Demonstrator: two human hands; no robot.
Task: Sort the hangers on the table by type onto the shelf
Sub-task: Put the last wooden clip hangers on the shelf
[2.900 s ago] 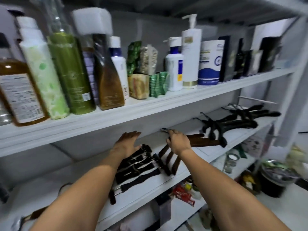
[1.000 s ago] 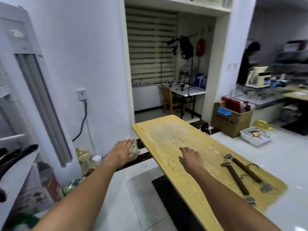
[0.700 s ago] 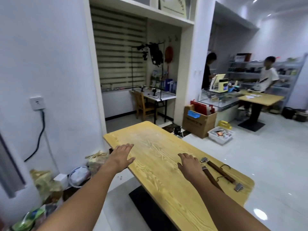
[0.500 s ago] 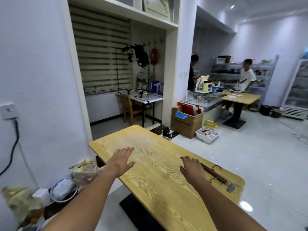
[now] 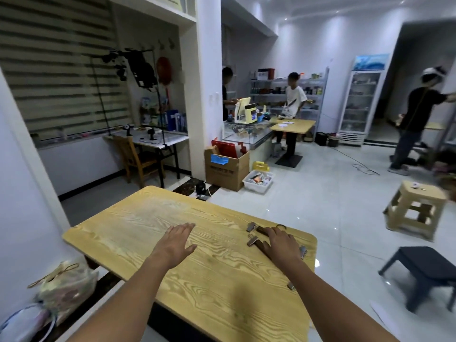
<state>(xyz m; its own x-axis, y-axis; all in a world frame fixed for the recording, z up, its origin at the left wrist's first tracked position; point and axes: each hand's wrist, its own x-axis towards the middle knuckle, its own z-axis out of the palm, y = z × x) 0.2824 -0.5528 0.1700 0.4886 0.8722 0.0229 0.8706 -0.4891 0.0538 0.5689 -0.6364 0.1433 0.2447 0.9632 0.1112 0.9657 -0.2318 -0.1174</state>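
Observation:
Two brown wooden clip hangers lie side by side near the right end of the light wooden table (image 5: 138, 218). The metal clip of the nearer hanger (image 5: 253, 241) and that of the farther hanger (image 5: 252, 227) show left of my right hand (image 5: 280, 243). That hand lies flat over both hangers with its fingers spread, hiding most of their bars. My left hand (image 5: 174, 240) hovers open, palm down, over the middle of the table, holding nothing. The shelf is out of view.
A beige stool (image 5: 414, 208) and a dark stool (image 5: 424, 270) stand on the tiled floor to the right. Bags (image 5: 64, 287) lie by the wall at lower left. A cardboard box (image 5: 227, 166) and several people are farther back.
The view has swung from the shelf round to the table. My right hand has come down over the two brown hangers, and my left hand has moved over the tabletop.

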